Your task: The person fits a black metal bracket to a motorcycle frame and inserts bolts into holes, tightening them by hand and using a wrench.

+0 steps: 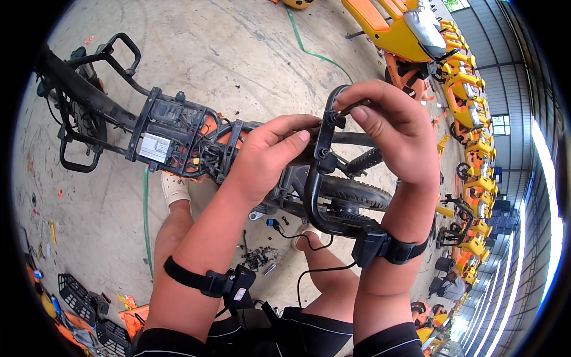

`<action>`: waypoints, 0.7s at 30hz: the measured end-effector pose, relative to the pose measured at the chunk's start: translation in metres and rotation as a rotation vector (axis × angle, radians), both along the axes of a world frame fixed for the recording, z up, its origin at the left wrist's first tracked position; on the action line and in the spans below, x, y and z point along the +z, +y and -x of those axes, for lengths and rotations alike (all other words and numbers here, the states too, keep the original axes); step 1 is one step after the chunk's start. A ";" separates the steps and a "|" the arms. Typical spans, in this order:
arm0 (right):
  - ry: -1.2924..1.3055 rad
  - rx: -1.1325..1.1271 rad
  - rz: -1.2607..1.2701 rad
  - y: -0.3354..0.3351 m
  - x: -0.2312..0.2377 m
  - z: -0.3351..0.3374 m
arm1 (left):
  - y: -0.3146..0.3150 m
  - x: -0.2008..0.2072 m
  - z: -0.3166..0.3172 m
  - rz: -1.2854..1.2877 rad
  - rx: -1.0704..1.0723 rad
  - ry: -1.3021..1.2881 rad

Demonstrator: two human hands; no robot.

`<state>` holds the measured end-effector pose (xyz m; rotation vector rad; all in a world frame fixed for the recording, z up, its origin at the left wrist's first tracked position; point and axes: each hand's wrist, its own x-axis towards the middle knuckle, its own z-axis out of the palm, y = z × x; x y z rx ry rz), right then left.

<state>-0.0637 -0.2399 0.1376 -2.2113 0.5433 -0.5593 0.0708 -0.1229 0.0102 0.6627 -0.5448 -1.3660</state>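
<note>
In front of me stands a stripped scooter frame (235, 140), black and orange, with its wiring bare. A looped black tubular bar (311, 190) crosses its right end, with a small bracket (324, 152) on it. My left hand (267, 152) is closed at the bar's left side, thumb and fingers against the bracket area. Over the bar's far end, my right hand (395, 134) is pinched around a small dark piece (357, 107) whose kind I cannot make out. Behind the bar is a black tyre (357, 193).
A silver box (155, 147) sits among the frame's wires. Loose small parts (259, 257) lie on the concrete floor between my feet. A green hose (147, 226) runs under the frame. Yellow scooters (473, 143) line the right side; black plastic grids (77, 297) lie at lower left.
</note>
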 end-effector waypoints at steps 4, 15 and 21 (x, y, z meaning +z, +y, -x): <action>0.013 0.011 0.059 -0.005 -0.002 -0.001 | 0.000 -0.001 0.000 0.013 0.003 -0.009; -0.040 -0.027 -0.035 0.005 -0.001 -0.002 | 0.003 0.000 -0.001 -0.007 -0.009 0.055; -0.105 -0.028 -0.206 0.005 -0.001 -0.004 | 0.001 0.000 -0.002 -0.004 -0.012 0.034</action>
